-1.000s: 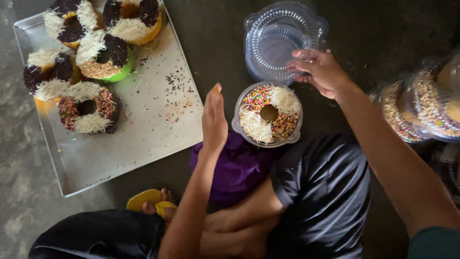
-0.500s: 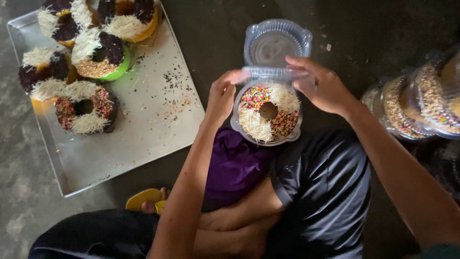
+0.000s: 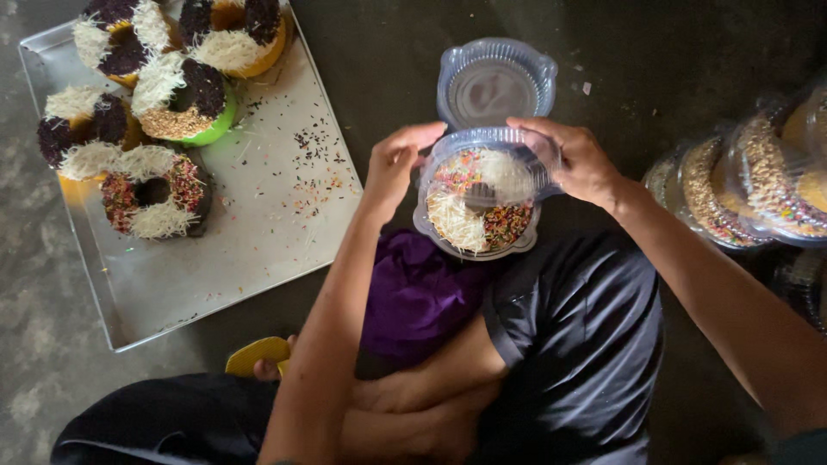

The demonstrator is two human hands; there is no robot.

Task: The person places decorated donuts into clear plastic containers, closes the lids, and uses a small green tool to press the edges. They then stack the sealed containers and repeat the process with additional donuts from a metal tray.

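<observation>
Closest to the camera is the person's lap: dark shorts point(image 3: 568, 362) with a purple cloth point(image 3: 422, 293) bunched over one knee, and a yellow sandal point(image 3: 258, 355) poking out by the foot at the bottom.

Just above the knees sits a clear plastic container point(image 3: 476, 245) on the dark floor point(image 3: 379, 95), holding a ring cake point(image 3: 478, 207) topped half with shredded white cheese, half with rainbow sprinkles. Both hands are on its hinged clear lid point(image 3: 482, 146), which is partway down over the cake, not snapped shut yet. The left hand point(image 3: 398, 159) has its fingers curled around the lid's left rim, a loose pinch more than a fist. The right hand point(image 3: 573, 159) grips the right rim with thumb and fingers wrapped over the edge. So both are holding the same lid, one on each side.

Right behind that one, touching or nearly touching its far edge, there's another empty clear container point(image 3: 494, 82) lying open on the floor.

Off to the right is a row of already packed cakes in clear containers point(image 3: 749, 185), overlapping each other and a bit blurry.

To the left, further out, a big metal tray point(image 3: 258, 258) with loose sprinkles scattered across it. Up in its far corner are several more ring cakes point(image 3: 155, 112), topped with chocolate sprinkles and white shredded cheese, one sitting in a green cup, all crowded together and well apart from the cake being boxed.
</observation>
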